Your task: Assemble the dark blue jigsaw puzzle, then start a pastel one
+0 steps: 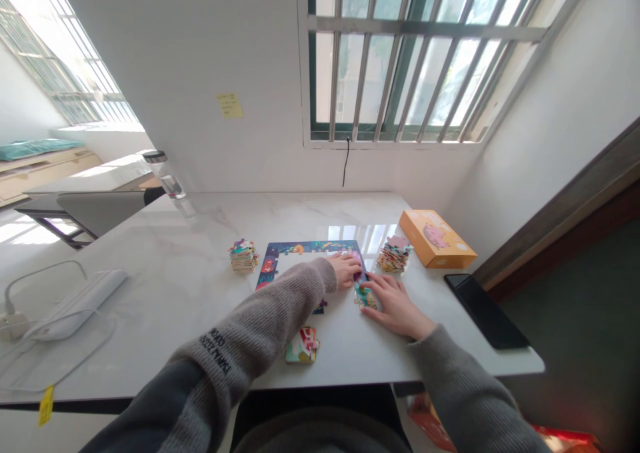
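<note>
A partly assembled jigsaw puzzle (300, 247) lies on the white table, its dark blue, colourful border framing a bare white middle. My left hand (346, 271) reaches across to the right side of this border. Its fingers rest over the pieces there, and the fingertips are partly hidden. Just below, my right hand (397, 306) lies with fingers spread, touching the edge of a teal puzzle piece (367, 297) at the lower right. My left sleeve covers much of the puzzle's lower edge. Close to me sits a small pile of puzzle pieces (301, 346) with red and green pictures.
Stacks of puzzle pieces stand left (243, 256) and right (395, 254) of the puzzle. An orange box (437, 238) and a black phone (485, 311) lie at the right. A power strip (83, 305) with cables is at left, a clear bottle (167, 176) at the back left.
</note>
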A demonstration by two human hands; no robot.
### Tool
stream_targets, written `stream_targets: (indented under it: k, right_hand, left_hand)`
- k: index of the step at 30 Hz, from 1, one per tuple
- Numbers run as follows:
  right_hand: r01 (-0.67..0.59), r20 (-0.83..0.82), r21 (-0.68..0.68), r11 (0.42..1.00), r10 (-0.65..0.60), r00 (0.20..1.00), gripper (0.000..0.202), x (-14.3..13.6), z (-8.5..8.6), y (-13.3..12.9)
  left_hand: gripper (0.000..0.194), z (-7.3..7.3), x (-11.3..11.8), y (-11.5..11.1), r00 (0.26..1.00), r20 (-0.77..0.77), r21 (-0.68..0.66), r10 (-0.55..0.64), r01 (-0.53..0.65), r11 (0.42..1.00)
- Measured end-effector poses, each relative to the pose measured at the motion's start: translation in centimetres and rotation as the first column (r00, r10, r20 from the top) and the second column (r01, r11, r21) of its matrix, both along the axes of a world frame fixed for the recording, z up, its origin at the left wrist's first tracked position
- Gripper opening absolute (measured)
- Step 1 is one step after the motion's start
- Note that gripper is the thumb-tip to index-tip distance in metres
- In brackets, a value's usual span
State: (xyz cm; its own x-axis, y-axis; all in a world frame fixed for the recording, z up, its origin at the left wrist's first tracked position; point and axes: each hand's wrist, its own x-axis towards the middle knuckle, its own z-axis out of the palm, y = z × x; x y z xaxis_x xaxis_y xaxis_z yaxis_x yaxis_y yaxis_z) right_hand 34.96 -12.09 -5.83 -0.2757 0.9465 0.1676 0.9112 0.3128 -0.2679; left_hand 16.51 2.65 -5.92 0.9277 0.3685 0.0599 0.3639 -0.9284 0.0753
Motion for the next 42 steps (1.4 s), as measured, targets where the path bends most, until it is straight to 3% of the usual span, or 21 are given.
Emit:
stream_targets:
  k: [8,15,25,34,40,42]
  right_hand:
    - [-0.016,0.041,0.031,0.999,0.015,0.999,0.044,-0.8,-0.2,-0.3]
    - [-0.026,0.051,0.025,0.999,0.024,0.998,0.046,-1.2,-0.3,-0.6]
    - [-0.019,0.044,0.040,0.999,0.017,0.999,0.046,-1.1,-0.7,-0.7]
    - [-0.007,0.064,0.020,1.000,0.006,0.998,0.054,-1.3,-0.3,-0.7]
    - [0.058,0.088,0.038,0.998,-0.061,0.994,0.051,-1.9,0.3,0.8]
    - [0.061,0.122,0.044,0.997,-0.066,0.990,0.050,-2.4,0.5,1.7]
  left_hand:
    - [0.044,-0.5,-0.2,0.1,0.998,0.048,-0.009,-0.045,0.045,0.999]
    - [0.044,-0.4,-0.4,-0.7,0.996,0.083,-0.010,0.038,-0.037,0.999]
    - [0.041,-0.4,-0.5,-0.6,0.996,0.074,-0.007,0.041,-0.041,0.999]
    - [0.038,-1.2,-0.3,2.6,0.992,0.128,-0.087,0.000,0.011,0.996]
    - [0.046,-0.2,-0.9,5.1,0.977,0.058,-0.016,0.205,-0.204,0.979]
    - [0.050,0.0,-0.8,5.2,0.976,-0.004,-0.019,0.217,-0.217,0.976]
